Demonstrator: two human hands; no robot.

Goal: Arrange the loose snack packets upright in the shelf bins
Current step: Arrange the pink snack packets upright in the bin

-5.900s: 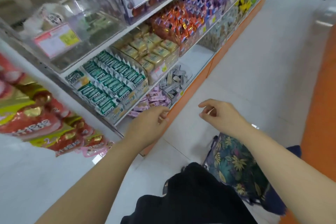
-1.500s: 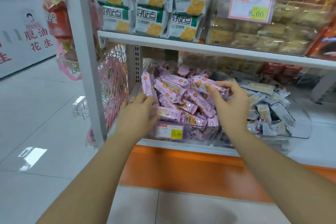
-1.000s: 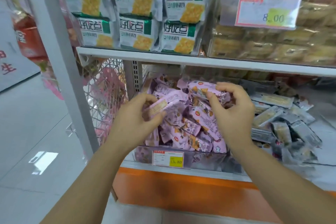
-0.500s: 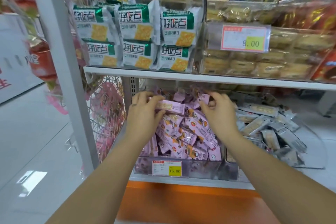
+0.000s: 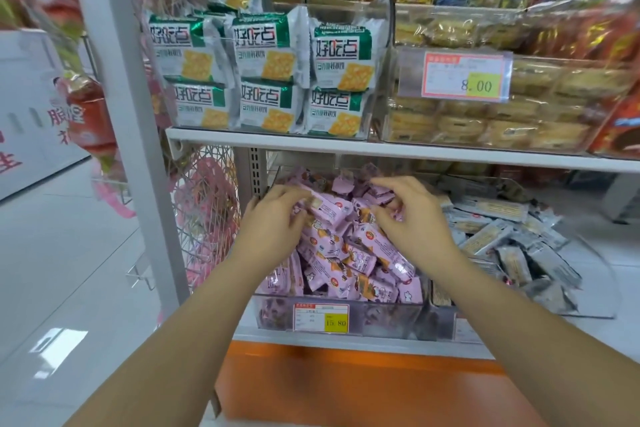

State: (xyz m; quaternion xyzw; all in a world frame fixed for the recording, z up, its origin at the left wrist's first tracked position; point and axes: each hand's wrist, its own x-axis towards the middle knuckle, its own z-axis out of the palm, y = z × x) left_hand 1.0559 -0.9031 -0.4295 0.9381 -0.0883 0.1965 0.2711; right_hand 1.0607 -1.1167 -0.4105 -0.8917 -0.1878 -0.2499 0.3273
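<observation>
barely started tbh: pink packets (image 5: pixel 349 253) mostly jumbled in bin (image 5: pixel 381 317), left hand (image 5: pixel 273 222) grips one, right hand (image 5: pixel 412 222) curled over pile, grasp unclear

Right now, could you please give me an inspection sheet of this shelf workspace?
Surface: lower shelf, white, with an orange base below.
Job's things: pink packets heaped loose, not upright, in a clear bin; grey packets jumbled in the neighbouring bin.
Clutter: price tag reading 15.80 on the clear bin's front.
Grippers: left hand grips a pink packet at the top of the heap; right hand has its fingers curled over the heap, grip unclear.
Cables: nothing seen.
Surroundings: green cracker packs upright on the shelf above; tan wrapped snacks beside them; wire mesh panel; tiled floor.
</observation>
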